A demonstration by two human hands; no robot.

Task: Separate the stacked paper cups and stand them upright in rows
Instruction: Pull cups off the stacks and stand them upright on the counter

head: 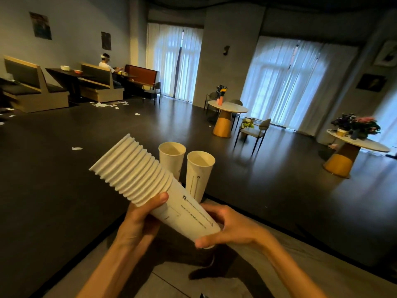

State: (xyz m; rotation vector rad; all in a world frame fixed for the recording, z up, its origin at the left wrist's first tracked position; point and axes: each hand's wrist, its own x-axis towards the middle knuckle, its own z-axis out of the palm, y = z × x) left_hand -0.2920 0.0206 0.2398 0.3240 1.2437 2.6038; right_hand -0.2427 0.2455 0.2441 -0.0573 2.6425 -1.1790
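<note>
Stage: an early point in the task is judged; two cups are set out and most are left nested.
Done: two cups (171,158) (198,173) are stood upright, mouths up, on the dark counter (64,190), just beside each other, near its front edge.
Row: a row is only begun by these two; whether their walls touch cannot be told.
Stack: the stack (150,186) is held in the air in front of the two cups, tilted, its rims pointed up and to the left, its closed base down and to the right.
Stack count: more than a dozen rims are seen ribbed together at the upper end; an exact count is not attempted.
Left hand (139,222): it is wrapped around the stack just below the rims, with the thumb laid over the outermost cup's wall.
Right hand (227,226): the base end of the outermost cup is grasped, fingers curled over it and the thumb under the bottom edge.
Step in hand: the outermost cup is judged ready to be drawn off the stack.
Left to do: every nested cup is to be pulled apart and stood upright, and further rows are to be formed.
Risk: two cups may be drawn off together where the nesting is tight.
</note>
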